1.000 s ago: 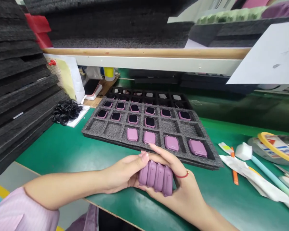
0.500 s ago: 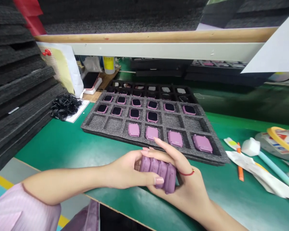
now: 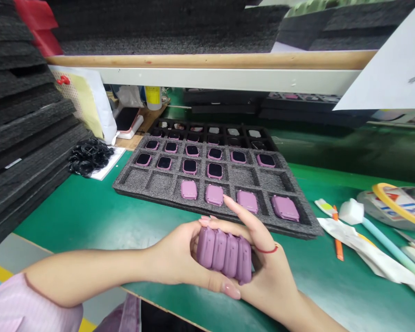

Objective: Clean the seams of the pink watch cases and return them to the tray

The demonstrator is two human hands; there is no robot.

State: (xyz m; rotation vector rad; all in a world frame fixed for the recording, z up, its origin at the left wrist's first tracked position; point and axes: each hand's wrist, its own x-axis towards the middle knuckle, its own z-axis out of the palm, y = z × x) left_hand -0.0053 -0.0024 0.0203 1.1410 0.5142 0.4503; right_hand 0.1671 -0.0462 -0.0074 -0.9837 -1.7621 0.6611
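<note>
I count what the tray shows first. The grey foam tray with square pockets (image 3: 147,180) lies on the green bench mat (image 3: 90,216) and has eighteen pockets, three rows of six. Ten of them hold mauve watch bodies with dark screens facing up (image 3: 215,170): six across the far row and four in the middle row. The near row holds four mauve watch bodies lying back-up (image 3: 247,201). That makes fourteen pockets filled, and four bare pockets (image 3: 161,182) remain, two at the left of the near row and two at the right of the middle row. By my judgement, then, the tray is a little over three-quarters full. In front of it, above the mat's near edge, both hands hold a stack of four mauve plastic watch cases (image 3: 224,252), packed side by side, none of them in a pocket yet. My left hand (image 3: 174,256) is closed round the stack, fingers over the top and thumb under it. My right hand (image 3: 269,272) cups it from the other side, with the forefinger stretched toward the near row; I cannot tell whether it touches foam. A darker tray (image 3: 207,123) sits just behind, and its contents are too small to count.
</note>
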